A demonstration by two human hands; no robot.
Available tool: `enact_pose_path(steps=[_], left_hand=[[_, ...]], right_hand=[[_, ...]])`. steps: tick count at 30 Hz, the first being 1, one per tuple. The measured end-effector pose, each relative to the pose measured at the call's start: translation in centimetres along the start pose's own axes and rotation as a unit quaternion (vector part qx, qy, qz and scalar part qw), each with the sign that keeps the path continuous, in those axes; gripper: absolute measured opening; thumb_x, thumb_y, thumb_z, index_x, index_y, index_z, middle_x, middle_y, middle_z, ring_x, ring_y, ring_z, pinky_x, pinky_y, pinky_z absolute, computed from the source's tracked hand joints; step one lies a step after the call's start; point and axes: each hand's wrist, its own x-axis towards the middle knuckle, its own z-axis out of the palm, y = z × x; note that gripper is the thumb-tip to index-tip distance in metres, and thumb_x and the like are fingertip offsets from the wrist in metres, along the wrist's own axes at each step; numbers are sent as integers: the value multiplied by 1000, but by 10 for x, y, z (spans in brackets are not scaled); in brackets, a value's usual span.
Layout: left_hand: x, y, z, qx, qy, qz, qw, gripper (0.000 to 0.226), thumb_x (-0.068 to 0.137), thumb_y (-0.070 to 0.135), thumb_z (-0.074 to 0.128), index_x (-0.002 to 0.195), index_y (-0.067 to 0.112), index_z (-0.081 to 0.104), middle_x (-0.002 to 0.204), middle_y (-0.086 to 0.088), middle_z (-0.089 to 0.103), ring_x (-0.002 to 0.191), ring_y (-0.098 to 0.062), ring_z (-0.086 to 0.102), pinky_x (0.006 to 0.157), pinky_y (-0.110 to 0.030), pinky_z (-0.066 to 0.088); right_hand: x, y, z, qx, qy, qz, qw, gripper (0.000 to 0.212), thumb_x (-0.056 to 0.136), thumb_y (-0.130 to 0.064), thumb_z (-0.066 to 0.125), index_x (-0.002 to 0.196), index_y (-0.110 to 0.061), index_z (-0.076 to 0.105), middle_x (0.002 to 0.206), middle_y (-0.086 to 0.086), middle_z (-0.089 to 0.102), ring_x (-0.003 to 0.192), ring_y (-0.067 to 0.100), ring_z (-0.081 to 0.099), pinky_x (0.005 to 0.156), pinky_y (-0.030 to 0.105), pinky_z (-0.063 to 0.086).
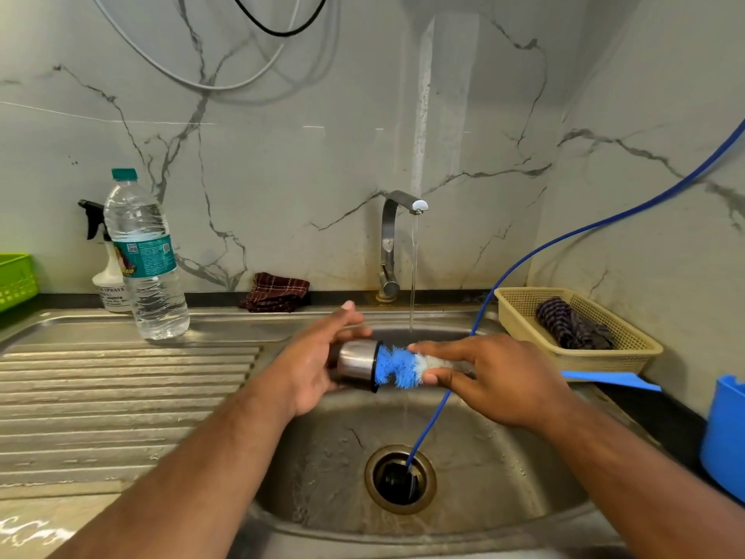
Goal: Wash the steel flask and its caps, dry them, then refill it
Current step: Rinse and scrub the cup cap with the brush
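Over the steel sink point(504, 457) my left hand point(318, 365) grips a steel cap point(356, 364) with a dark rim, its open end facing right. A blue and white bottle brush point(403, 367) pokes into that open end. My right hand point(496, 377) pinches the brush at its white bristles, fingers curled round the hidden handle. Water runs from the tap point(397, 236) in a thin stream just behind the brush. The flask body is not in view.
A clear plastic water bottle point(147, 256) and a spray bottle point(107, 268) stand on the draining board at left. A folded maroon cloth point(276, 292) lies behind the sink. A beige basket point(576, 328) holds a striped cloth. A blue hose point(524, 260) drops into the drain.
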Motion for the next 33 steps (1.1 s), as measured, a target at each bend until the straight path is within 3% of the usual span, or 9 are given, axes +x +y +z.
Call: enact_pose_path(steps=[5, 9, 12, 17, 20, 23, 26, 30, 33], left_hand=[[-9, -4, -1, 122, -82, -159, 976, 69, 93, 70, 48, 123, 11, 67, 99, -15, 73, 63, -15, 62, 48, -22, 45], [-4, -2, 5, 141, -111, 15, 984, 32, 92, 23, 69, 123, 16, 66, 125, -14, 65, 100, -29, 69, 78, -37, 62], [-4, 0, 9, 34, -80, 35, 996, 51, 81, 40, 72, 125, 15, 67, 119, -7, 73, 114, -31, 68, 97, -52, 57], [-2, -2, -5, 75, -8, -90, 993, 68, 85, 74, 53, 122, 18, 68, 111, -17, 75, 94, -30, 73, 80, -45, 62], [-6, -5, 1, 106, -80, -140, 981, 69, 95, 69, 46, 120, 9, 68, 98, -18, 74, 64, -17, 64, 51, -25, 50], [2, -4, 0, 135, -100, 8, 986, 31, 97, 31, 63, 125, 17, 66, 120, -14, 69, 94, -25, 70, 72, -34, 60], [3, -1, 0, 41, -98, 51, 993, 37, 90, 32, 68, 120, 11, 70, 118, -9, 73, 111, -28, 68, 94, -46, 58], [7, -1, -7, -22, 10, 6, 1000, 53, 88, 56, 62, 121, 15, 68, 120, -13, 73, 110, -31, 70, 91, -50, 58], [1, -8, -8, 83, -63, -146, 984, 79, 88, 78, 45, 125, 12, 67, 111, -21, 74, 86, -28, 74, 71, -38, 61]], right_hand=[[1, -2, 4, -38, 29, 1, 999, 47, 93, -79, 30, 140, -73, 33, 115, -20, 69, 100, 4, 61, 62, 26, 38], [4, 5, 8, 101, -19, 104, 989, 40, 94, -70, 49, 132, -61, 55, 134, -21, 64, 121, 8, 59, 93, 36, 51], [2, 6, 7, 69, -27, 63, 995, 41, 91, -77, 45, 132, -72, 45, 133, -24, 64, 117, 7, 61, 81, 30, 50], [3, 0, 3, -33, 34, -46, 998, 55, 86, -84, 20, 140, -76, 27, 96, -20, 65, 86, 6, 61, 60, 28, 43], [3, 3, 8, 3, 43, 6, 999, 47, 91, -79, 36, 137, -71, 40, 112, -23, 70, 104, 8, 65, 70, 30, 47], [4, 8, 8, 109, -2, 84, 991, 41, 94, -70, 50, 132, -58, 58, 130, -22, 67, 119, 7, 61, 87, 33, 50], [3, 9, 5, 77, -23, 63, 995, 41, 92, -73, 48, 132, -67, 50, 132, -23, 65, 115, 6, 61, 79, 29, 46], [3, 8, 4, 7, 28, -23, 999, 52, 84, -84, 34, 136, -77, 31, 118, -24, 69, 103, 4, 63, 69, 28, 50], [3, 6, 6, -22, 48, -48, 997, 56, 86, -85, 27, 140, -74, 29, 105, -20, 69, 94, 4, 62, 67, 30, 50]])
